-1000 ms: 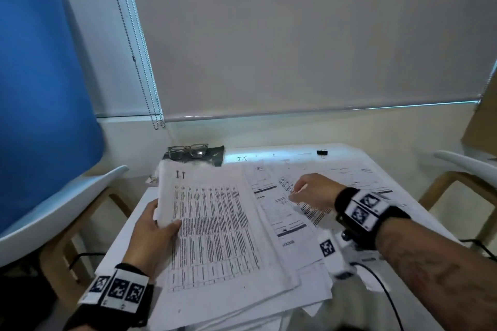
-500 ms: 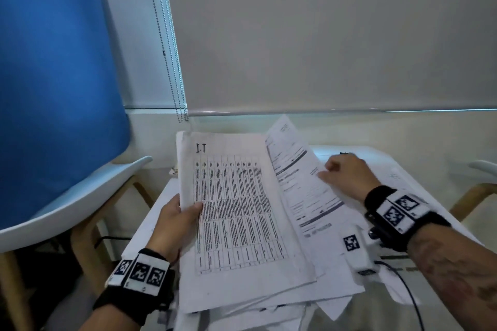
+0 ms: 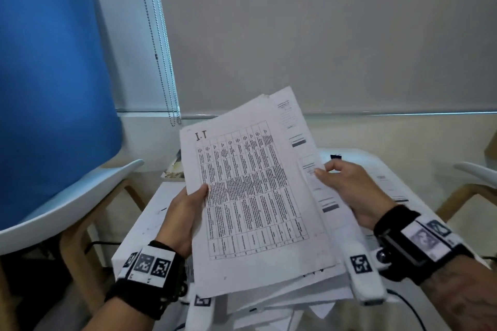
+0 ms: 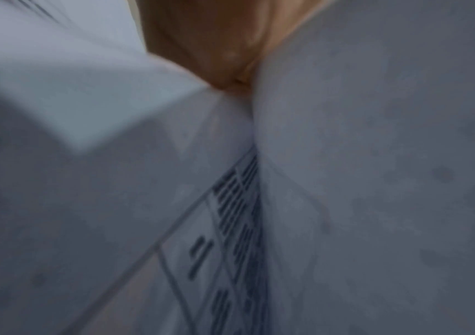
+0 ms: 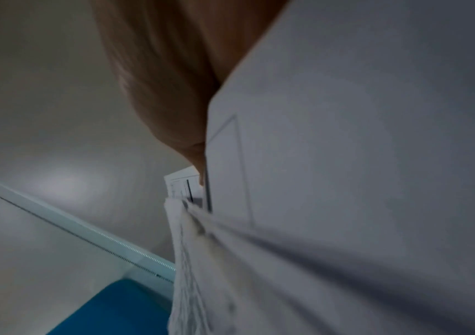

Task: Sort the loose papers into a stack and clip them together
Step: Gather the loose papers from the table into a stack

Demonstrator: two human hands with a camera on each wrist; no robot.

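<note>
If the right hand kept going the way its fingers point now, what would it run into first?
The right hand already grips the right edge of the paper stack, its fingers pointing left into it. So it meets the stack itself first; beyond that lies the left hand on the opposite edge, though depth is unclear.

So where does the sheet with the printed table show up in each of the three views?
Head: the table sheet fills the centre, on top of the raised paper stack, left hand and right hand gripping the stack's sides.
Left wrist: lower centre, its grid lines blurred.
Right wrist: cannot tell; only blank-looking paper shows.
Shared landmark: the paper stack itself.
</note>
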